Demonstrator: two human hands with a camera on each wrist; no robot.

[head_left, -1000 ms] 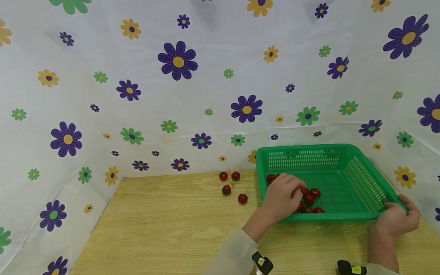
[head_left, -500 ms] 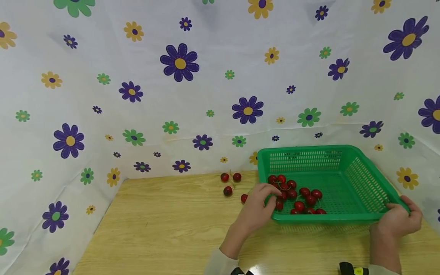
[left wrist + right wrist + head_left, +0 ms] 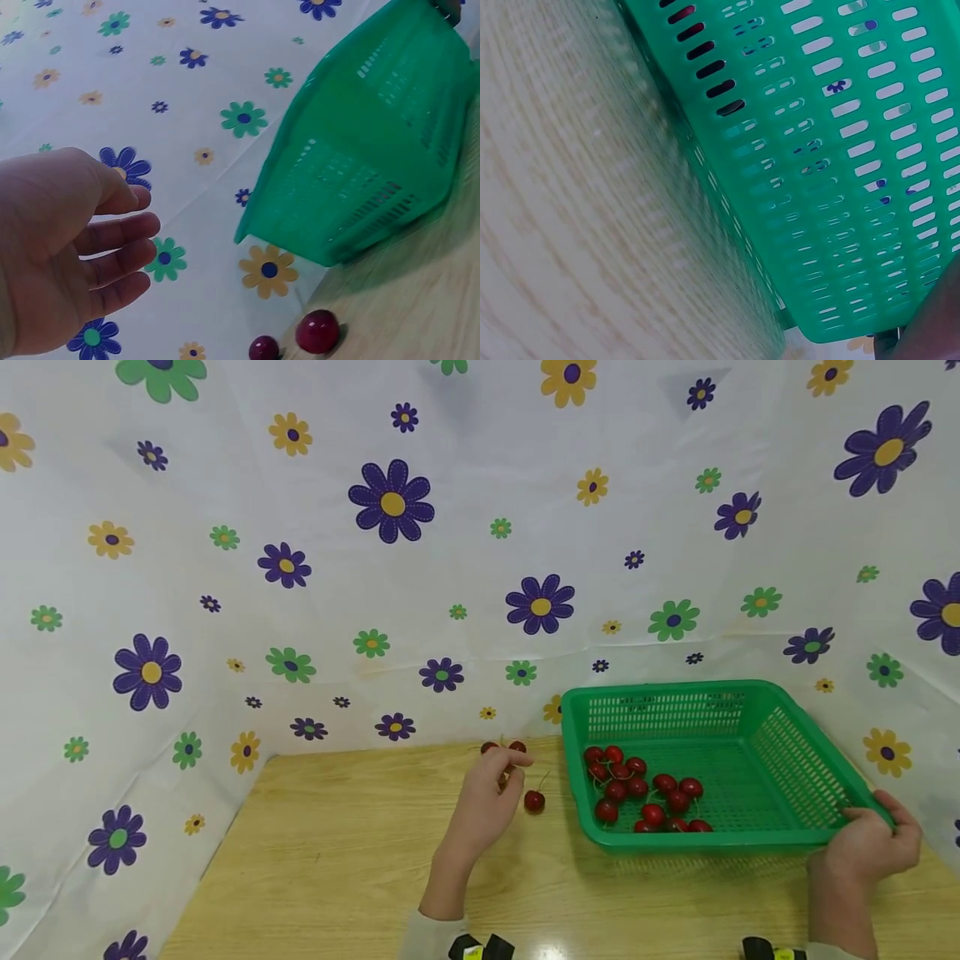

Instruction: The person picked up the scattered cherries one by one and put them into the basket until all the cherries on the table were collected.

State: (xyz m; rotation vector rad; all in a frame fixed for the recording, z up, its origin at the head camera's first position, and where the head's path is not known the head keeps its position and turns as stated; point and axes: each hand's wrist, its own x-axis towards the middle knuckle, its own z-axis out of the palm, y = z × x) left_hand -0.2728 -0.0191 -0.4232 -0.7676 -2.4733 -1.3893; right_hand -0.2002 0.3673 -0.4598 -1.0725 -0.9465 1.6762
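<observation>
My left hand [image 3: 482, 802] hovers over the table beside the loose cherries, and the left wrist view shows the hand [image 3: 75, 247] holding nothing, its fingers loosely bent. Just right of it lies a cherry [image 3: 534, 802] with an upright stem; two more [image 3: 517, 748] sit behind the fingers, partly covered. Another cherry may be hidden by the hand. My right hand [image 3: 866, 839] grips the front right corner of a green plastic basket [image 3: 720, 839]. Several red cherries [image 3: 653, 815] lie in the basket's left half.
The wooden table [image 3: 337, 860] is backed by a white curtain [image 3: 450, 560] printed with purple, green and yellow flowers. The basket stands at the right, close to that curtain, with slotted walls [image 3: 840, 150].
My left hand has left the basket and moved left, to the loose cherries on the table. Cherries it covered in the basket now show. The right hand has kept its grip on the basket.
</observation>
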